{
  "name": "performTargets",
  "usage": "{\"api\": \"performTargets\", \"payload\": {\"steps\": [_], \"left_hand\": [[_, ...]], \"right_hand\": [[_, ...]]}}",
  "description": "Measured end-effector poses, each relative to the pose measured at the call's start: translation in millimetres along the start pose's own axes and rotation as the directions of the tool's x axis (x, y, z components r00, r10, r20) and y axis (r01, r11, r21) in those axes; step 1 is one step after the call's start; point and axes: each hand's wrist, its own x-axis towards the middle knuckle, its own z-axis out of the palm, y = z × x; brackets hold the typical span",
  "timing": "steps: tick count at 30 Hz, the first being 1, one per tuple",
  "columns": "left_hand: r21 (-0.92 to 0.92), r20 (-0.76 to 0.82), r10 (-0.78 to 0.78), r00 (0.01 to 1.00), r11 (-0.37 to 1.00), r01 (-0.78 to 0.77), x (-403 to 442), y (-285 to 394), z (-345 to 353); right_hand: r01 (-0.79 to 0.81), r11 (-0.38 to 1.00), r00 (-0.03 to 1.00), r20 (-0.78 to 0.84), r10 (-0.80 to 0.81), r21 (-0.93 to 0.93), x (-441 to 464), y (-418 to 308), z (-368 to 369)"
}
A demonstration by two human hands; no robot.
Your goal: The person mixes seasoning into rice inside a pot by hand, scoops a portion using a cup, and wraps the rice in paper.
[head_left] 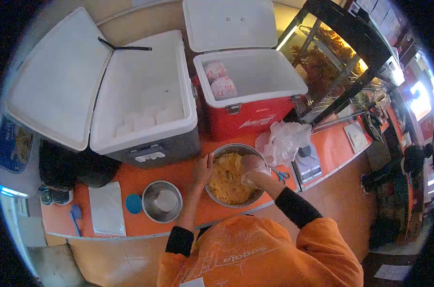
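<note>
The wide silver metal bowl (241, 205) stands at the centre of the frame near the front edge of the orange counter (135, 226), so a hard push could, I judge, slide or tip it over that edge unless it is steadied. The left hand (205, 167) is at its upper-left rim, fingers bent; I cannot tell whether they grip. The right hand (251, 167), wrapped in loose, clear thin plastic (262, 169), reaches into the orange-yellow grainy food (226, 179); whether its fingers are spread or closed on some is hidden. That plastic might slip or tear into the food, and brisk stirring might throw grains over the rim. Right of centre, crumpled translucent plastic bags (285, 141) and blue-handled scissors (281, 175) crowd the bowl, with a pale grey scale (307, 165) beyond. Behind, the open red cooler (250, 119) and the open dark grey cooler (165, 153) limit room toward the top; a smaller silver metal bowl (162, 202) stands near the left forearm.
</note>
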Motion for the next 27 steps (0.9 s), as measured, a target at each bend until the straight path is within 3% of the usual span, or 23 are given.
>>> {"api": "performTargets", "payload": {"steps": [1,2,3,4,5,6,7,11,14,15,17,18,20,22,23,24,25,26,27], "left_hand": [[-0.005,0.066,-0.056,0.996,0.998,0.057,-2,13,-8],[-0.003,0.072,-0.049,0.996,0.999,0.049,-3,11,-1],[0.005,-0.053,0.0,0.999,1.0,0.0,-7,8,7],[0.019,-0.178,0.048,0.983,0.999,-0.045,-10,3,11],[0.02,-0.182,0.052,0.982,0.999,-0.049,-8,2,10],[0.01,-0.056,-0.026,0.998,1.0,0.027,-9,-1,8],[0.011,0.071,-0.095,0.993,0.995,0.095,-8,-2,7],[-0.027,0.029,-0.154,0.988,0.988,0.155,-25,9,4],[-0.006,-0.067,-0.146,0.987,0.989,0.146,-36,9,12],[-0.031,-0.054,-0.149,0.987,0.989,0.147,-36,12,11],[-0.055,-0.048,-0.158,0.986,0.986,0.155,-32,17,8],[-0.041,-0.055,-0.178,0.982,0.983,0.176,-30,18,8],[-0.031,-0.058,-0.201,0.978,0.979,0.2,-27,19,7],[0.046,0.071,-0.294,0.953,0.955,0.292,-22,17,3],[0.046,0.076,-0.293,0.953,0.956,0.29,-21,18,2],[-0.011,0.037,-0.24,0.97,0.97,0.241,-21,18,2],[-0.064,-0.003,-0.19,0.982,0.98,0.189,-22,19,2],[-0.064,0.001,-0.192,0.981,0.979,0.192,-21,15,5],[-0.059,-0.02,-0.171,0.985,0.984,0.169,-19,11,9]], "right_hand": [[0.088,0.934,0.99,-0.072,-0.12,-0.345,-2,6,9],[0.104,0.615,0.968,-0.063,-0.244,-0.782,-1,14,18],[0.002,-0.078,0.944,0.027,-0.328,-0.997,-1,21,27],[-0.106,-0.551,0.936,0.104,-0.337,-0.828,-2,28,35],[-0.178,-0.755,0.937,0.125,-0.326,-0.631,-3,33,41],[-0.224,-0.852,0.941,0.124,-0.316,-0.473,-3,37,47],[-0.277,-0.894,0.938,0.101,-0.331,-0.353,-4,35,54],[-0.524,-0.849,0.847,-0.141,-0.512,-0.064,-18,48,120],[-0.483,-0.82,0.754,-0.331,-0.567,0.306,-8,64,158],[-0.661,-0.739,0.743,-0.247,-0.622,-0.128,-8,61,140],[-0.654,-0.521,0.705,-0.191,-0.684,-0.548,16,47,100],[-0.646,-0.729,0.762,-0.148,-0.63,-0.226,38,42,71],[-0.546,-0.828,0.817,-0.139,-0.56,0.131,41,53,84],[-0.337,-0.926,0.941,-0.016,-0.339,-0.169,8,87,184],[-0.341,-0.924,0.939,-0.018,-0.343,-0.17,6,84,168],[-0.193,-0.98,0.952,0.23,-0.2,-0.051,2,80,140],[-0.069,-0.992,0.896,0.444,-0.017,0.101,-1,80,126],[-0.07,-0.993,0.897,0.442,-0.02,0.097,1,81,142],[-0.261,-0.965,0.964,-0.047,-0.262,0.024,7,77,161]]}}
